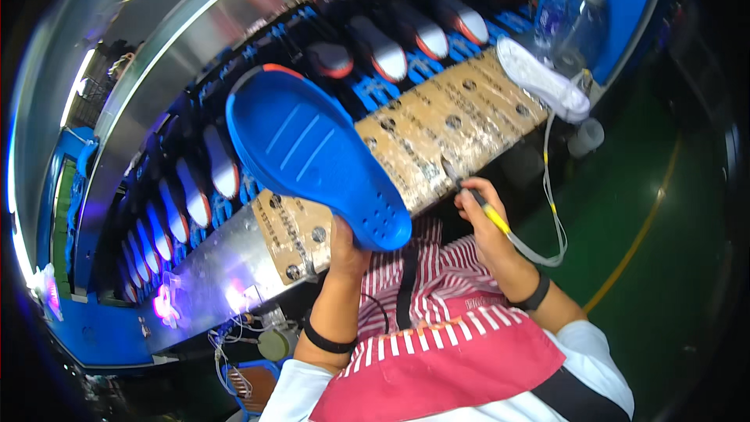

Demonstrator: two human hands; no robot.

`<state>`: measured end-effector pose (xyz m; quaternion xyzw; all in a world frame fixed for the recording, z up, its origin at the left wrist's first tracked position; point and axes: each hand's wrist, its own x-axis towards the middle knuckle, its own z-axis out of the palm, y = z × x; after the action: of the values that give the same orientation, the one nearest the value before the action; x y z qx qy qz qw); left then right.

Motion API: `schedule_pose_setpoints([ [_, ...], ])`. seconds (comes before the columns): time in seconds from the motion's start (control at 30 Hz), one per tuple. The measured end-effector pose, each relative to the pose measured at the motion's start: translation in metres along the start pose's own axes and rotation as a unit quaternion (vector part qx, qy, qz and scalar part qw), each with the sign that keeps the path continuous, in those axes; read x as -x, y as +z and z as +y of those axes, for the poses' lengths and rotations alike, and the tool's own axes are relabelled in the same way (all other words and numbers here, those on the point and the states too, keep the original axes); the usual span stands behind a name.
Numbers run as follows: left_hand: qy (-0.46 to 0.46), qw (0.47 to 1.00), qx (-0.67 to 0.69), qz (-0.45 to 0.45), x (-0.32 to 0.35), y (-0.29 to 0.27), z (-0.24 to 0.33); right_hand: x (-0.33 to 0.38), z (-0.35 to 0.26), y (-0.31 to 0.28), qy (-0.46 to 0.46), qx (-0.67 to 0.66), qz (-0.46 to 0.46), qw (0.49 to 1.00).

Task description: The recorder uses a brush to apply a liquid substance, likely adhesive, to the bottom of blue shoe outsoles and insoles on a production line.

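My left hand grips the heel end of a blue shoe sole and holds it up, tread side toward me, above the cardboard-covered bench edge. My right hand is closed around a thin yellow-handled tool whose tip points up-left toward the bench; a pale cord runs from it. The tool tip is apart from the sole, to its right.
Behind the bench a conveyor carries several soles with white, orange and dark surfaces on blue holders. A white sole lies on the bench's right end. Clear plastic bottles stand at the far right. A green floor lies to my right.
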<state>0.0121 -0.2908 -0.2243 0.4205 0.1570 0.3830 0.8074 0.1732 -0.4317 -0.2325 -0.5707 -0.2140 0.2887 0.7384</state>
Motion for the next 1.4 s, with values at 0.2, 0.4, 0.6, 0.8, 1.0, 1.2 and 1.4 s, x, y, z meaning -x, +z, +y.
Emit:
schedule_pose_setpoints([
  [0.2, -0.025, 0.999, -0.021, -0.023, 0.017, 0.025, -0.014, -0.005, -0.006, 0.016, 0.092, -0.01, 0.048, 0.995],
  [0.4, -0.022, 0.979, -0.169, -0.109, 0.029, 0.032, -0.042, -0.006, 0.027, 0.029, 0.023, 0.021, 0.115, 0.993],
  [0.6, -0.02, 0.97, -0.223, -0.092, 0.038, 0.045, -0.051, -0.004, 0.038, 0.025, -0.019, 0.046, 0.138, 0.989],
  [0.8, -0.07, 0.96, -0.238, -0.13, 0.041, 0.038, -0.045, -0.003, 0.025, 0.022, -0.004, 0.035, 0.129, 0.991],
  [1.0, -0.118, 0.989, -0.045, -0.07, 0.049, 0.046, -0.039, -0.021, 0.02, 0.01, -0.114, 0.059, 0.135, 0.982],
  [1.2, -0.146, 0.959, 0.219, -0.104, 0.027, 0.041, -0.013, -0.013, -0.043, -0.017, -0.242, 0.008, 0.083, 0.967],
  [1.4, -0.174, 0.929, 0.32, -0.067, 0.024, 0.027, -0.019, -0.01, -0.055, -0.025, -0.202, -0.024, 0.031, 0.979],
])
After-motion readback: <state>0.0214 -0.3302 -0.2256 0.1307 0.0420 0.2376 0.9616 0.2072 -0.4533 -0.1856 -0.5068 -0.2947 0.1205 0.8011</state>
